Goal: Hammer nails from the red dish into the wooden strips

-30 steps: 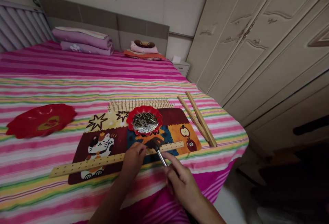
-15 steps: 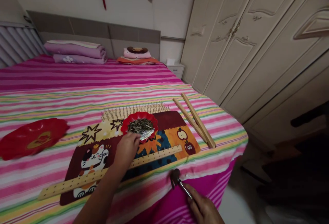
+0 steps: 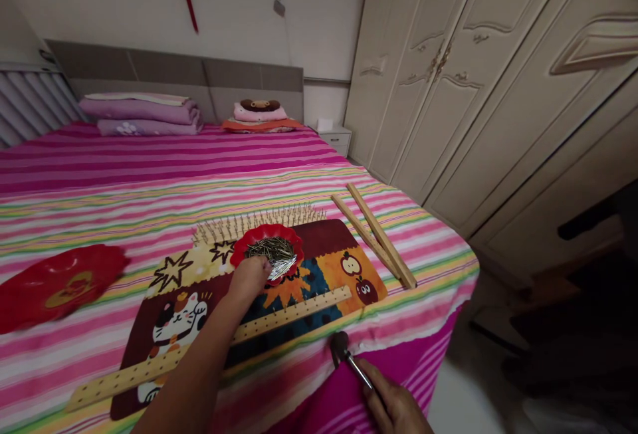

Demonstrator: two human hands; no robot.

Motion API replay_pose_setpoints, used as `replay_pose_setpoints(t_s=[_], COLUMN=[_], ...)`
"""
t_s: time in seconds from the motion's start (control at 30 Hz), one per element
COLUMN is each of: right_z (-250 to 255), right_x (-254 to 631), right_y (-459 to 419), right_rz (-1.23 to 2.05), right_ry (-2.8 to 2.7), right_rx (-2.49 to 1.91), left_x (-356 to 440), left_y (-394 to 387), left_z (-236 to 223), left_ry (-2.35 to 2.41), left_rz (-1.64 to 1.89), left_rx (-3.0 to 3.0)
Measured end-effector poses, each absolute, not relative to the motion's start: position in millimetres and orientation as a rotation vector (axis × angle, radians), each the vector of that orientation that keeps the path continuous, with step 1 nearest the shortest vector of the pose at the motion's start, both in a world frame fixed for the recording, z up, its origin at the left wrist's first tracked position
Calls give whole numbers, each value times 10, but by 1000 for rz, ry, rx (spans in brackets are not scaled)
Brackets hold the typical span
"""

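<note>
My left hand [image 3: 253,276] reaches over the near left rim of a scalloped red bowl [image 3: 238,248] filled with loose nails [image 3: 272,248]. Its fingers are closed at the nails, and whatever is between them is hidden. My right hand [image 3: 393,399] grips the handle of a claw hammer [image 3: 340,346], its dark head by the bed's near edge. Under my left forearm lies a long wooden strip [image 3: 299,306] with rows of holes, partly hidden by the arm. Behind the bowl, a wooden piece [image 3: 234,224] bristles with several upright nails.
A printed mat [image 3: 326,234] lies beneath the bowl and strip on the striped bedspread [image 3: 124,205]. Two wooden strips [image 3: 381,234] rest at the right, one partly over the other. At the left lies a red plastic dish [image 3: 30,278]. A wardrobe [image 3: 448,121] stands right of the bed.
My left hand has dipped a little further into the nails, its fingers more curled. The whole view has tilted slightly up. My right hand holds the hammer in nearly the same place.
</note>
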State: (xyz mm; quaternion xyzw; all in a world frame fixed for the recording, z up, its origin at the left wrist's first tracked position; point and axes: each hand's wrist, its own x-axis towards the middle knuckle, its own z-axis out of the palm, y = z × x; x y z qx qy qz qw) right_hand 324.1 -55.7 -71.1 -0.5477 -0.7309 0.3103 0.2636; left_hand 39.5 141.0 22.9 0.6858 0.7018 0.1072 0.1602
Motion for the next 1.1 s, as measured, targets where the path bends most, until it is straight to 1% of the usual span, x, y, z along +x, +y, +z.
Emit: replay_pose_setpoints(t_s=[0.17,0.33,0.63,0.73,0.9,1.0,1.1], right_z=[-730,-757,-778,-779,-812,-858,-911], right_x=[3241,3234,3236,3239,3225,3226,3246], right_y=[-567,-570,-601,-606,-598,-594,-596], right_rz=[831,832,851,847,855,834,792], right_ry=[-1974,-1951,-1953,-1965,-2005,-2043,-2062], right_rx=[-1498,-1496,-1543,-1561,-1598,-1594,-1597], left_x=[273,119,-36,-256,-609,-647,-614], left_y=[1355,1267,934,777,727,852,1011], left_z=[296,252,312,359,416,441,446], left_ry=[1913,1682,1583,1760,2133,2173,2167], left_rz=[467,858,1128,992,436,191,121], left_rx=[1883,1506,1057,1088,1313,1379,1419])
